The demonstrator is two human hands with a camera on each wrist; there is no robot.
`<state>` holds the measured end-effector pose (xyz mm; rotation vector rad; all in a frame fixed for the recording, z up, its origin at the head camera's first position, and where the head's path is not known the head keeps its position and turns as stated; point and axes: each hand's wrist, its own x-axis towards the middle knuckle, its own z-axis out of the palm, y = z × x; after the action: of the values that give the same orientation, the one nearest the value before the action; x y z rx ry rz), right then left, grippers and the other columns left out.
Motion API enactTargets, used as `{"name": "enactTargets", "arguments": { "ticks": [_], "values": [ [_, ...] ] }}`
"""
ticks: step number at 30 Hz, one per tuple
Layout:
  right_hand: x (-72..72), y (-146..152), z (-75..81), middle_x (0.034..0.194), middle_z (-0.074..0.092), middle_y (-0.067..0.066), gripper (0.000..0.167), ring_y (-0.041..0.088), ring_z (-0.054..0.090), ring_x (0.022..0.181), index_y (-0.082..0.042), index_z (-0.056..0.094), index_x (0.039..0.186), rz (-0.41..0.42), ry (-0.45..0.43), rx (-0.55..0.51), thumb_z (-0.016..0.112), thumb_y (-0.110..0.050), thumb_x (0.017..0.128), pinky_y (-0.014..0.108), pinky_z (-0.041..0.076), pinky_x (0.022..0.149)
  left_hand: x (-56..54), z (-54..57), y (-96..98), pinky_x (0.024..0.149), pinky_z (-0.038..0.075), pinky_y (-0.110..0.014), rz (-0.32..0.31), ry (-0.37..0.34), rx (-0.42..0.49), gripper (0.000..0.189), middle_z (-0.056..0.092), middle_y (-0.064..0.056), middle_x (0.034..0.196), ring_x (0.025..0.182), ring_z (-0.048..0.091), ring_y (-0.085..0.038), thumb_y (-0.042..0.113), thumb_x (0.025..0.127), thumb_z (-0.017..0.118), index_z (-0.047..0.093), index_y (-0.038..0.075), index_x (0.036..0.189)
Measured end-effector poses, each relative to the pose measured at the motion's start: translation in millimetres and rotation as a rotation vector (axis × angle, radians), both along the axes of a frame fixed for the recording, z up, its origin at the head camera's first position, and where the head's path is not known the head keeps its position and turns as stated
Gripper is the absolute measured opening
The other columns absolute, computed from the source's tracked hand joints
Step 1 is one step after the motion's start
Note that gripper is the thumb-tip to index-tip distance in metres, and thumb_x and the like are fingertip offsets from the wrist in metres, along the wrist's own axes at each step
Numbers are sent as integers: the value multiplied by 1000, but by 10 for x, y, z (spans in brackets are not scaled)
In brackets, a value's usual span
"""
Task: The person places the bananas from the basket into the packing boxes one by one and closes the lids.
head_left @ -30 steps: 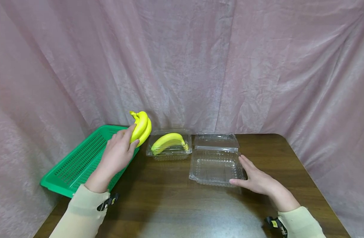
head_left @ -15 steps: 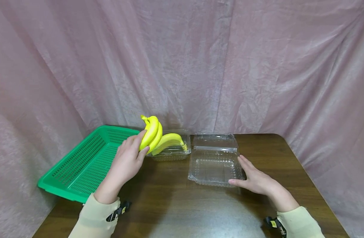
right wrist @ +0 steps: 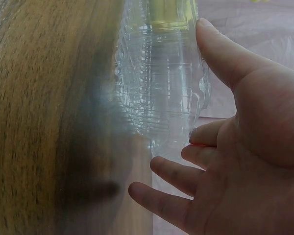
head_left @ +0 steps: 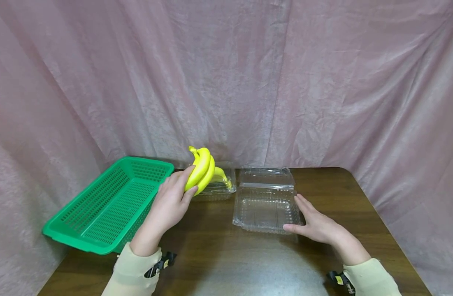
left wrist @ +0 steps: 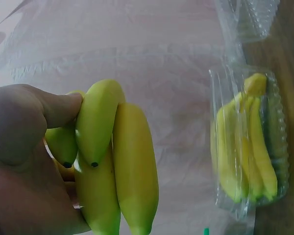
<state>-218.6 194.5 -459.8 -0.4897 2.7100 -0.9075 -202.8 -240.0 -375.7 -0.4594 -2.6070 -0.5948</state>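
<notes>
My left hand [head_left: 173, 201] grips a bunch of bananas [head_left: 203, 169], raised above the table with its stem end up. In the left wrist view the thumb presses against one banana of the bunch [left wrist: 135, 166]. My right hand [head_left: 319, 222] has its fingers spread at the right side of an open clear plastic clamshell box [head_left: 265, 209]; thumb and fingertips are right at its rim. The lid [head_left: 267, 176] of that box is folded back towards the curtain. Behind the held bunch, a closed clear box [left wrist: 279, 147] contains more bananas [left wrist: 227, 152].
A green slotted basket [head_left: 72, 242] stands at the left of the wooden table [head_left: 219, 263]. A pink curtain [head_left: 226, 82] hangs along the back and sides. The closed box sits between the basket and the open box.
My left hand has carried the banana bunch rightwards and slightly down, from beside the basket to in front of the closed box. The right hand stays at the open box.
</notes>
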Motion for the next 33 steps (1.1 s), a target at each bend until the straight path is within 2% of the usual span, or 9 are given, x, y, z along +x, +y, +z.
{"name": "enactTargets", "arguments": {
  "ticks": [11,20,27,33],
  "values": [
    [1,-4,4,182,7,27,119,58,31,157,5,14,174,0,8,4,78,-61,99,76,36,117,-32,-17,200,99,46,-59,-45,-11,1,68,62,-19,145,124,58,-39,18,105,79,50,12,166],
    [-4,0,-2,182,7,27,118,58,28,158,4,14,174,-2,8,-3,78,-60,99,77,34,118,-38,-33,365,96,47,-56,-110,29,6,65,63,-18,144,118,59,-38,17,104,80,53,13,163],
    [-4,-2,-6,181,8,27,118,57,29,158,5,14,174,-1,17,-1,78,-60,99,76,35,118,-55,-85,539,106,47,-63,-157,43,18,65,65,-19,141,129,61,-41,14,103,81,54,11,162],
    [7,-3,-3,181,8,28,118,58,28,158,5,15,174,-1,19,-4,79,-60,99,76,34,118,-75,-112,712,105,47,-61,-193,25,12,63,66,-18,138,127,61,-39,16,103,81,55,11,160]
  ]
}}
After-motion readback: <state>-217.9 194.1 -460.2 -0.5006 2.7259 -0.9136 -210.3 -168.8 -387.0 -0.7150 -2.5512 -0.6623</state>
